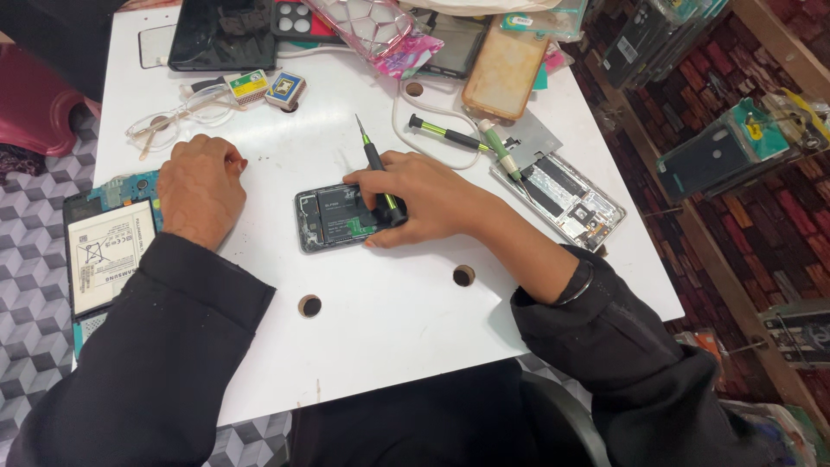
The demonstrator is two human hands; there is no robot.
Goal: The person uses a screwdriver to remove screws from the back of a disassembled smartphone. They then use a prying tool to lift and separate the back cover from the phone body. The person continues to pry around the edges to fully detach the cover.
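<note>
An opened phone (339,218) with its back off lies flat on the white bench (389,320), partly under the right hand (413,203). That hand rests on the phone's right end and grips a black-and-green screwdriver (377,169), tip pointing up and away. Well to its left, the left hand (201,186) lies curled on the bench, holding nothing visible. Clear glasses (173,117) sit just beyond it.

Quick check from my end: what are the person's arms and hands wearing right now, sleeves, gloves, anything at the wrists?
Both arms are in long, loose black sleeves reaching the wrists. The left hand and right hand are bare, with no gloves. A thin dark bangle circles the right wrist at the cuff. No rings or watch are visible.
</note>
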